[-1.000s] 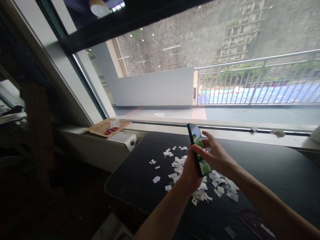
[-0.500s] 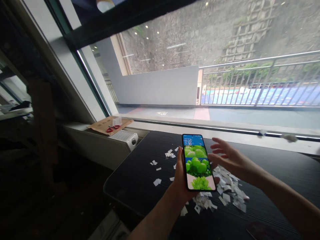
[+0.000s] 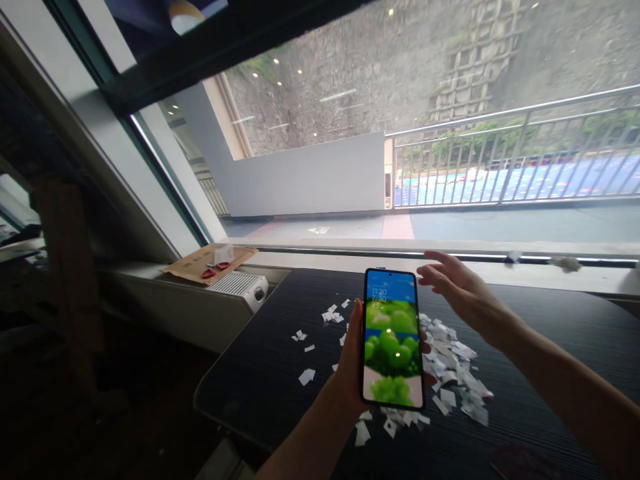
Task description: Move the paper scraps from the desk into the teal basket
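My left hand [image 3: 349, 360] grips a smartphone [image 3: 393, 337] upright above a black table [image 3: 280, 347]. Its lit screen faces me and shows a clock over green fruit. My right hand [image 3: 457, 288] hovers just right of the phone's top edge, fingers spread and holding nothing. Several small white paper scraps [image 3: 450, 373] lie scattered on the table beneath and around both hands.
A white heater [image 3: 239, 288] stands left of the table below the window sill. Red scissors [image 3: 209, 270] lie on a sheet of cardboard [image 3: 200, 260] on the sill. A large window looks onto a railing [image 3: 500, 160]. A dark flat object [image 3: 520, 461] lies at the table's near right.
The phone turned from edge-on to screen facing me and came closer. My right hand let go of it and drew away to the right, fingers spreading.
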`<state>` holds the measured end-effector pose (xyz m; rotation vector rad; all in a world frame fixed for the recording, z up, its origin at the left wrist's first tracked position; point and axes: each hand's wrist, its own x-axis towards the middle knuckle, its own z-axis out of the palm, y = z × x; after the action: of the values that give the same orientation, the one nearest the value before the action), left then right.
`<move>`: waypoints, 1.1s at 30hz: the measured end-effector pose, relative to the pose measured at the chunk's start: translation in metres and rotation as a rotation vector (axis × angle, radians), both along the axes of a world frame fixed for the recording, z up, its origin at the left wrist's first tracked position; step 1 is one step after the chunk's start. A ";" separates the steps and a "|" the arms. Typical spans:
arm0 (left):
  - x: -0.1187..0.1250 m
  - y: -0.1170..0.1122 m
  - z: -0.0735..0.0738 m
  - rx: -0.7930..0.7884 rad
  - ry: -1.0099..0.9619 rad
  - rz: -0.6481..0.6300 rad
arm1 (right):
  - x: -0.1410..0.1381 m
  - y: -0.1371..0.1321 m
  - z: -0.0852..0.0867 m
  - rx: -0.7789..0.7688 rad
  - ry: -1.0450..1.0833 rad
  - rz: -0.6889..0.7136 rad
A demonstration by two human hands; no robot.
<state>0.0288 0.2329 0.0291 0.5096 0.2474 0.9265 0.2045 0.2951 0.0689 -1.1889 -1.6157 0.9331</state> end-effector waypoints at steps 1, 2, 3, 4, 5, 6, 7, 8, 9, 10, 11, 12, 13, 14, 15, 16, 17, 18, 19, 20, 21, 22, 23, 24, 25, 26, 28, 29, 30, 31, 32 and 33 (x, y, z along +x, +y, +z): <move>0.000 0.000 0.001 0.002 -0.001 0.008 | 0.003 -0.001 0.000 0.007 -0.005 0.008; 0.000 0.000 0.002 0.000 0.002 0.016 | 0.006 -0.002 -0.001 0.017 -0.014 0.022; 0.000 0.000 0.003 -0.007 0.007 0.025 | 0.009 -0.004 -0.003 0.026 -0.025 0.037; 0.000 0.000 0.004 -0.017 0.012 0.032 | 0.010 -0.006 -0.005 0.035 -0.038 0.050; 0.000 0.000 0.005 -0.026 0.015 0.039 | 0.011 -0.009 -0.008 0.045 -0.056 0.056; 0.000 0.000 0.006 -0.032 0.014 0.048 | 0.012 -0.012 -0.010 0.059 -0.082 0.058; -0.001 0.001 0.007 -0.034 0.009 0.056 | 0.012 -0.016 -0.012 0.082 -0.114 0.053; -0.001 0.001 0.008 -0.031 0.002 0.061 | 0.012 -0.020 -0.014 0.120 -0.152 0.041; -0.001 0.001 0.009 -0.025 -0.007 0.067 | 0.011 -0.024 -0.015 0.172 -0.196 0.021; -0.002 0.002 0.010 -0.014 -0.014 0.076 | 0.011 -0.028 -0.016 0.235 -0.244 0.001; -0.002 0.002 0.010 -0.001 -0.018 0.085 | 0.011 -0.032 -0.017 0.303 -0.292 -0.016; -0.002 0.002 0.011 0.015 -0.018 0.095 | 0.011 -0.036 -0.017 0.372 -0.335 -0.028; -0.003 0.002 0.012 0.031 -0.015 0.104 | 0.011 -0.040 -0.017 0.439 -0.372 -0.031; -0.003 0.003 0.012 0.046 -0.012 0.110 | 0.011 -0.043 -0.017 0.502 -0.399 -0.025; -0.004 0.003 0.013 0.057 -0.009 0.114 | 0.010 -0.047 -0.016 0.559 -0.418 -0.008; -0.004 0.003 0.014 0.060 -0.005 0.116 | 0.010 -0.050 -0.015 0.611 -0.429 0.014; -0.005 0.003 0.014 0.057 0.001 0.119 | 0.009 -0.054 -0.014 0.657 -0.436 0.034; -0.005 0.004 0.015 0.050 0.009 0.126 | 0.008 -0.057 -0.012 0.700 -0.442 0.057; -0.006 0.004 0.015 0.040 0.020 0.132 | 0.006 -0.061 -0.011 0.742 -0.451 0.081; -0.006 0.004 0.016 0.032 0.035 0.140 | 0.004 -0.065 -0.009 0.785 -0.465 0.103; -0.007 0.004 0.016 0.029 0.049 0.150 | 0.002 -0.068 -0.008 0.823 -0.487 0.129; -0.007 0.004 0.016 0.033 0.059 0.160 | -0.001 -0.071 -0.007 0.856 -0.516 0.158; -0.007 0.004 0.016 0.041 0.065 0.169 | -0.004 -0.074 -0.007 0.886 -0.548 0.190; -0.008 0.004 0.015 0.050 0.067 0.177 | -0.006 -0.076 -0.007 0.916 -0.575 0.220; -0.008 0.004 0.015 0.057 0.064 0.182 | -0.009 -0.077 -0.008 0.942 -0.598 0.247; -0.007 0.005 0.015 0.059 0.058 0.184 | -0.012 -0.078 -0.009 0.964 -0.619 0.270; -0.007 0.005 0.014 0.052 0.046 0.178 | -0.016 -0.078 -0.012 0.993 -0.653 0.306; -0.006 0.006 0.013 0.047 0.040 0.170 | -0.019 -0.078 -0.012 0.996 -0.670 0.321; -0.006 0.006 0.013 0.044 0.032 0.160 | -0.021 -0.078 -0.013 0.992 -0.689 0.333; -0.005 0.007 0.012 0.044 0.024 0.152 | -0.022 -0.079 -0.013 0.990 -0.702 0.345; -0.005 0.007 0.012 0.049 0.014 0.145 | -0.024 -0.079 -0.013 0.986 -0.710 0.353; -0.005 0.007 0.012 0.053 0.006 0.141 | -0.024 -0.079 -0.013 0.984 -0.714 0.357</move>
<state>0.0239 0.2403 0.0409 0.5488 0.2675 1.0708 0.1803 0.2156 0.0555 -0.5258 -2.4651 -0.2170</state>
